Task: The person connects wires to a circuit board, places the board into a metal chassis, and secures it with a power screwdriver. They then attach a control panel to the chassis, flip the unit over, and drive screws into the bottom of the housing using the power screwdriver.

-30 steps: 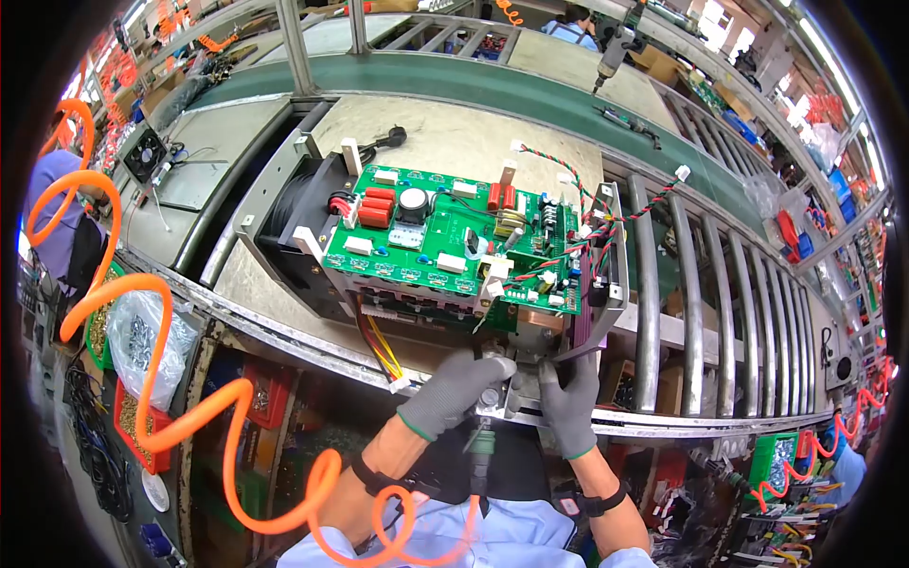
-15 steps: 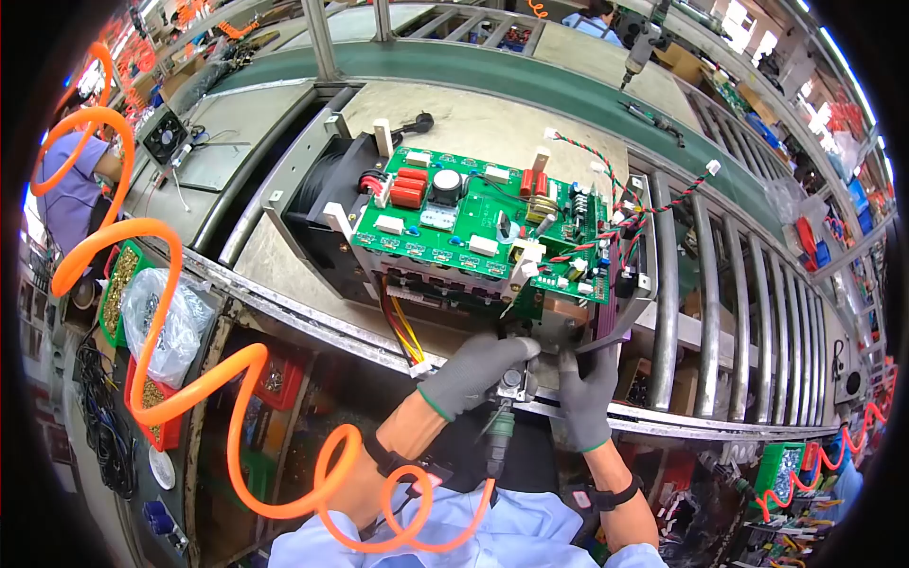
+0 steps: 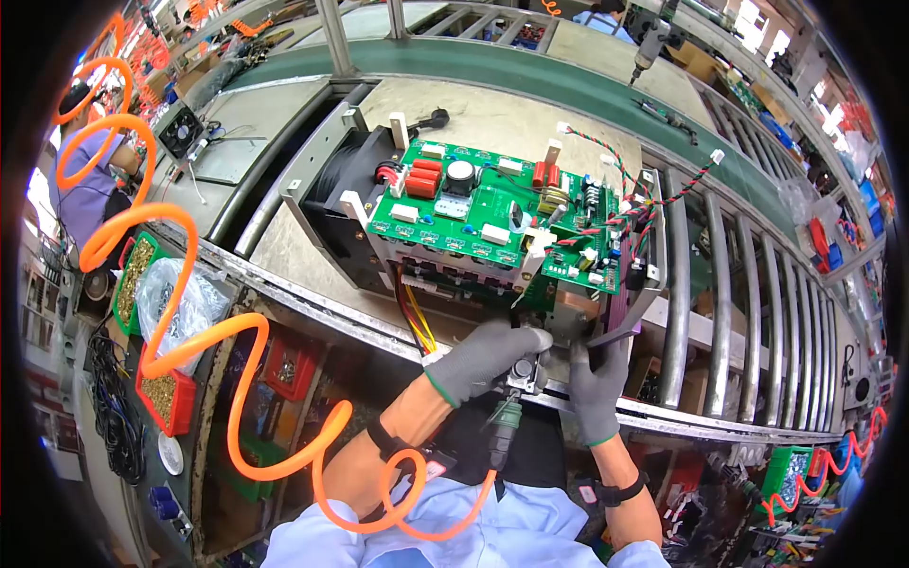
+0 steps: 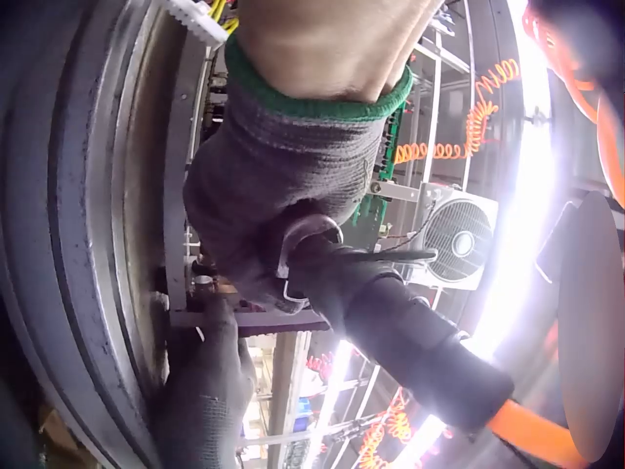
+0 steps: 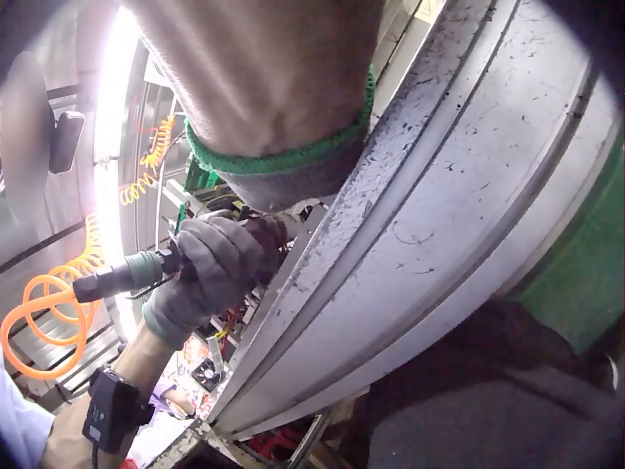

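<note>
My gloved left hand (image 3: 485,363) grips an air tool (image 3: 507,426) with a green-wrapped body and an orange coiled hose (image 3: 241,327). In the left wrist view the tool's dark body (image 4: 410,347) and thin lever stick out from the fist. The tool's working end points in under the front of a power unit with a green circuit board (image 3: 473,213); its tip is hidden. My gloved right hand (image 3: 597,393) is beside it at the unit's lower front right corner, fingers pointing inward below a dark strip. I cannot tell whether those fingers pinch anything.
Yellow, red and black wires (image 3: 412,317) hang at the unit's front. Twisted red leads (image 3: 677,189) stick out at the right. Metal rollers (image 3: 724,312) lie right of the unit; red (image 3: 169,402) and green parts bins stand at left, under a plastic bag (image 3: 180,298).
The head view has turned, so the unit and bench sit farther right in it. Both hands stay at the same spot under the unit's front, with the air tool still gripped.
</note>
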Tool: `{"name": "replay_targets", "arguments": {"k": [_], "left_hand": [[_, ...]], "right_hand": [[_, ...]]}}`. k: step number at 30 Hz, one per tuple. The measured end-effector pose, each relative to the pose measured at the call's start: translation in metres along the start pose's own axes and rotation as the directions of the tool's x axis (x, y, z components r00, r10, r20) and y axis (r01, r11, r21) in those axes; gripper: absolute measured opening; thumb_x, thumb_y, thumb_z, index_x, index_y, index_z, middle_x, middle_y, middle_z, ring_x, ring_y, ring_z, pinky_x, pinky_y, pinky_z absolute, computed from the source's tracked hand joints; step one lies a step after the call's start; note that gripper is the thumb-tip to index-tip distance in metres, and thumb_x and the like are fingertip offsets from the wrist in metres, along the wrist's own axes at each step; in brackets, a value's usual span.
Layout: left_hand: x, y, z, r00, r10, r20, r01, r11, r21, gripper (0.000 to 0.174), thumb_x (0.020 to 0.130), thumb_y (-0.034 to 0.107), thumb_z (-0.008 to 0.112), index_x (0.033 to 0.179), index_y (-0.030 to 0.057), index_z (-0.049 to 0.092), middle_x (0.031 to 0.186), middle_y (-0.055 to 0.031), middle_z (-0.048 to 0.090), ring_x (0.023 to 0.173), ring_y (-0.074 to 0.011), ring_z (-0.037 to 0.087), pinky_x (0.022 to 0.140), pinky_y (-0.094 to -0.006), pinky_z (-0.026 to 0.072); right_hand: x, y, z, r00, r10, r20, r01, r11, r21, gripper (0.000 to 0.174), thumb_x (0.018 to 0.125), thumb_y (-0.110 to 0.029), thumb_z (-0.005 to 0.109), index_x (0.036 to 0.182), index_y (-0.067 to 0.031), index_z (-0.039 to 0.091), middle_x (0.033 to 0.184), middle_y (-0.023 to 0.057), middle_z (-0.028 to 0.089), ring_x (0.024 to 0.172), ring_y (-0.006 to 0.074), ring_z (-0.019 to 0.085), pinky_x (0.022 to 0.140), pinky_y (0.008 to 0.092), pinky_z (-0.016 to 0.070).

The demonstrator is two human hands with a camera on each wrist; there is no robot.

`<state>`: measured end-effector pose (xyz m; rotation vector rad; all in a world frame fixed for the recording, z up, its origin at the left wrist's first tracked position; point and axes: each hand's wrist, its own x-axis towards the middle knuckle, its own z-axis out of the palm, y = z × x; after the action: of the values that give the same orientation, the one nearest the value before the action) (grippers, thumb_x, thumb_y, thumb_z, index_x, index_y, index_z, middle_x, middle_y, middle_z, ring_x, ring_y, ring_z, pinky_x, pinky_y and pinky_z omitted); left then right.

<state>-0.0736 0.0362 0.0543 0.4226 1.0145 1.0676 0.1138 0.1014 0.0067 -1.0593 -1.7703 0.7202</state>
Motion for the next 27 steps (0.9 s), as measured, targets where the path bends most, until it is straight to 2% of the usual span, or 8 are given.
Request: {"name": "replay_targets", "arguments": {"k": [2, 5, 14, 20, 22, 24, 26, 27], "left_hand": [[-0.001, 0.002, 0.001, 0.999, -0.036, -0.024, 0.036, 0.999, -0.008, 0.024, 0.093, 0.021, 0.064, 0.097, -0.0025, 0.066, 0.081, -0.0099, 0.067, 0.063, -0.0233, 0.070, 0.059, -0.0341, 0.0560], [0.002, 0.002, -0.003, 0.998, -0.057, 0.023, 0.060, 0.985, -0.161, 0.023, 0.094, 0.020, 0.063, 0.100, -0.0018, 0.065, 0.082, -0.0101, 0.069, 0.064, -0.0233, 0.070, 0.059, -0.0340, 0.0568], [0.005, 0.004, 0.001, 0.999, -0.047, 0.004, 0.047, 0.988, -0.147, 0.022, 0.094, 0.019, 0.062, 0.102, -0.0021, 0.064, 0.082, -0.0115, 0.070, 0.063, -0.0242, 0.070, 0.058, -0.0364, 0.0599], [0.006, 0.001, 0.003, 0.998, -0.066, -0.001, 0.066, 0.988, -0.142, 0.021, 0.094, 0.019, 0.063, 0.095, -0.0010, 0.065, 0.075, -0.0101, 0.068, 0.060, -0.0227, 0.069, 0.052, -0.0360, 0.0585], [0.013, -0.006, 0.000, 0.999, -0.048, 0.018, 0.050, 0.988, -0.143, 0.025, 0.096, 0.022, 0.061, 0.103, -0.0020, 0.066, 0.081, -0.0121, 0.072, 0.062, -0.0245, 0.071, 0.058, -0.0364, 0.0604], [0.008, -0.009, 0.007, 1.000, -0.012, 0.011, 0.014, 0.991, -0.133, 0.027, 0.096, 0.020, 0.061, 0.108, -0.0039, 0.066, 0.087, -0.0142, 0.073, 0.068, -0.0256, 0.074, 0.061, -0.0366, 0.0626], [0.007, -0.013, 0.011, 0.998, 0.061, 0.015, -0.057, 0.977, -0.206, 0.032, 0.096, 0.019, 0.061, 0.115, -0.0065, 0.063, 0.096, -0.0169, 0.073, 0.077, -0.0275, 0.075, 0.066, -0.0377, 0.0646], [0.009, -0.017, 0.005, 0.998, 0.061, 0.031, -0.055, 0.987, -0.149, 0.036, 0.097, 0.019, 0.061, 0.121, -0.0083, 0.060, 0.103, -0.0189, 0.072, 0.083, -0.0291, 0.075, 0.069, -0.0386, 0.0659]], "right_hand": [[0.000, 0.002, 0.000, 1.000, -0.002, -0.007, 0.002, 1.000, 0.014, 0.029, 0.085, -0.012, 0.071, 0.109, 0.0016, 0.061, 0.102, 0.0118, 0.055, 0.087, 0.0246, 0.060, 0.076, 0.0341, 0.0498], [-0.001, 0.005, 0.001, 1.000, -0.004, -0.019, 0.005, 0.999, 0.035, 0.031, 0.085, -0.012, 0.071, 0.111, 0.0018, 0.061, 0.103, 0.0121, 0.055, 0.089, 0.0249, 0.061, 0.078, 0.0344, 0.0503], [-0.001, 0.007, 0.005, 0.998, -0.005, -0.059, 0.010, 0.995, 0.095, 0.029, 0.087, -0.009, 0.071, 0.111, 0.0030, 0.060, 0.101, 0.0114, 0.055, 0.089, 0.0249, 0.062, 0.079, 0.0340, 0.0500], [-0.002, 0.005, 0.003, 0.999, -0.007, -0.045, 0.007, 1.000, 0.007, 0.034, 0.087, -0.005, 0.071, 0.118, 0.0048, 0.060, 0.109, 0.0131, 0.057, 0.098, 0.0260, 0.065, 0.086, 0.0347, 0.0512], [-0.004, 0.007, 0.005, 0.998, 0.047, -0.039, -0.043, 0.993, 0.108, 0.036, 0.087, -0.003, 0.070, 0.120, 0.0051, 0.059, 0.110, 0.0136, 0.059, 0.100, 0.0260, 0.065, 0.091, 0.0347, 0.0512], [-0.005, 0.007, 0.001, 0.996, 0.093, -0.015, -0.091, 0.992, 0.091, 0.035, 0.088, -0.004, 0.070, 0.120, 0.0043, 0.058, 0.109, 0.0137, 0.059, 0.098, 0.0265, 0.065, 0.089, 0.0357, 0.0515], [-0.003, 0.007, 0.004, 0.998, 0.042, -0.047, -0.039, 0.997, 0.064, 0.034, 0.086, -0.005, 0.070, 0.118, 0.0036, 0.058, 0.106, 0.0145, 0.059, 0.095, 0.0282, 0.065, 0.086, 0.0373, 0.0517], [-0.006, 0.011, 0.003, 0.998, 0.026, -0.065, -0.024, 0.999, 0.040, 0.034, 0.086, -0.005, 0.070, 0.116, 0.0033, 0.058, 0.105, 0.0149, 0.059, 0.094, 0.0291, 0.065, 0.084, 0.0381, 0.0518]]}}
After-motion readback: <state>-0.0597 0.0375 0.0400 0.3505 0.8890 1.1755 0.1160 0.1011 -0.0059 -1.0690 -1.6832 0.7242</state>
